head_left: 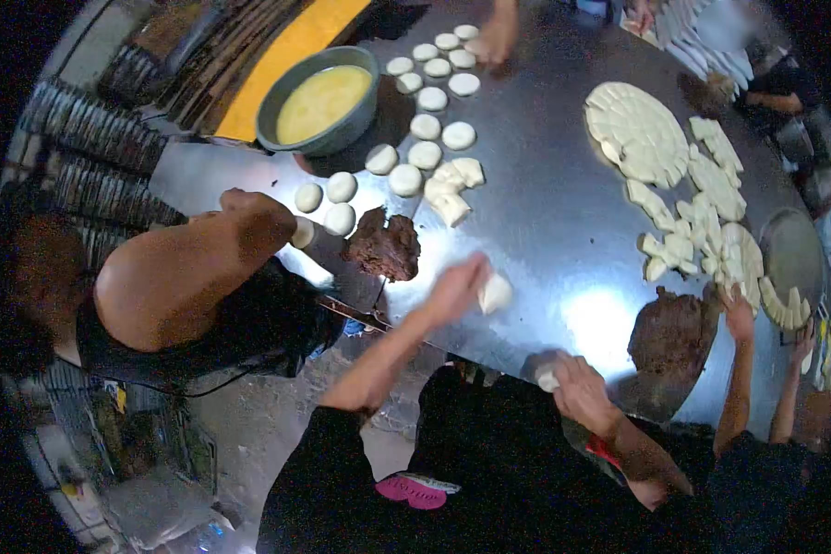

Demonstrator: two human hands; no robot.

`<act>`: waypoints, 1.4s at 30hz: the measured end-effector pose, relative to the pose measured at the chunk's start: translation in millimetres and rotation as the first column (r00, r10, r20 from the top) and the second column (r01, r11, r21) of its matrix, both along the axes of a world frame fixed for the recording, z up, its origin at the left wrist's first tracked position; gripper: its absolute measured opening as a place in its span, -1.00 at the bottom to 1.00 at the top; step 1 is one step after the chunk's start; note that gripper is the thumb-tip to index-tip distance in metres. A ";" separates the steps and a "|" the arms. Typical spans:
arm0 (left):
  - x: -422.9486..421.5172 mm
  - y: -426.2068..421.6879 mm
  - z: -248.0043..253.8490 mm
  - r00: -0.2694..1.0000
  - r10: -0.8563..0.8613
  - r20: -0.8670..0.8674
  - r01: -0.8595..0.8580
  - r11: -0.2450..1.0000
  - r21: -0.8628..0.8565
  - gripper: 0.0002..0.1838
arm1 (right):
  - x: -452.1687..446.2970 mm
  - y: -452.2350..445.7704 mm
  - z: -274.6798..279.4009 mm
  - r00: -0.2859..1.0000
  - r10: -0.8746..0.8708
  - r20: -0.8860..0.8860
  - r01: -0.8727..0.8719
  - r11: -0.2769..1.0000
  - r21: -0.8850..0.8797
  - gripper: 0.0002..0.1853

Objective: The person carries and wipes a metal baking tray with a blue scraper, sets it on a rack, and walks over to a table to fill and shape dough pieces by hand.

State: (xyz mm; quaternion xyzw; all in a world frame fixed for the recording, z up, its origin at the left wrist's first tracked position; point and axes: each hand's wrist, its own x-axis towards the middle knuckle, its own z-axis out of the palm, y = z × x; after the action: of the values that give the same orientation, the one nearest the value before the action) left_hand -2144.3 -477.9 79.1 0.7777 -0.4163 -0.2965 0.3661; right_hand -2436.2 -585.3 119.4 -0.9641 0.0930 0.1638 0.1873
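Note:
Over the near edge of the metal table, my left hand is slightly blurred, its fingers curled at a small pale piece of dough. My right hand, lower and to the right, is closed around another pale lump of dough, partly hidden by the fingers. Left of my left hand lies a dark brown mass of filling. Beyond it sit some torn dough pieces and several round flattened dough balls.
A grey basin of yellow liquid stands at the back left. A co-worker's arm reaches in from the left, and another's hand is at the right, near cut dough and more brown filling.

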 end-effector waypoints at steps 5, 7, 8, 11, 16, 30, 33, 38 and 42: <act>-55.8 80.9 7.0 0.684 0.218 -0.697 -0.270 0.962 0.036 -0.74 | 41.8 -36.8 -11.1 0.988 -0.155 0.005 0.141 0.910 0.389 -0.55; -65.0 107.8 15.5 0.211 0.257 -0.943 -0.624 0.778 0.072 -0.68 | 119.8 -28.8 27.6 0.980 -0.198 0.015 0.185 0.940 0.288 -0.49; -65.3 124.6 18.7 0.215 0.261 -0.941 -0.639 0.766 0.067 -0.68 | 154.6 -25.0 36.9 0.961 -0.173 0.215 0.102 0.947 0.305 -0.52; -65.8 165.3 24.6 0.058 0.136 -0.989 -0.722 0.690 0.053 -0.64 | 253.2 -19.4 31.3 0.861 -0.164 0.481 0.008 0.950 0.311 -0.64; -63.6 206.8 32.6 0.508 0.554 -0.660 -0.704 0.708 0.053 -0.71 | 368.3 6.9 35.4 0.709 -0.239 0.664 -0.009 0.938 0.346 -0.70; -15.3 107.5 83.5 0.620 0.644 -0.448 -0.782 0.559 -0.277 -0.75 | 219.8 111.3 71.7 0.713 -0.519 0.472 0.063 0.718 0.693 -0.78; -40.5 50.5 93.7 0.765 0.636 -0.101 -0.526 0.526 -0.668 -0.76 | 199.3 118.1 92.9 0.311 -0.841 0.443 0.293 0.528 0.798 -0.74; -95.8 9.8 98.0 0.783 0.204 -0.587 -0.556 0.652 -0.516 -0.72 | 122.9 37.3 98.6 0.252 -0.936 0.247 0.422 0.335 0.842 -0.54; -125.0 -15.2 83.2 0.473 0.114 -0.873 -0.589 0.778 -0.217 -0.74 | 62.4 25.5 79.9 0.376 -0.472 0.797 0.644 0.752 0.141 -0.76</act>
State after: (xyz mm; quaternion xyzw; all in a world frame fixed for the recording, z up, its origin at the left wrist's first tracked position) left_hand -2269.3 -493.1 162.3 0.4952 -0.0792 -0.4211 0.7558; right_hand -2373.8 -559.8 199.4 -0.8535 0.3359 -0.3658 0.1578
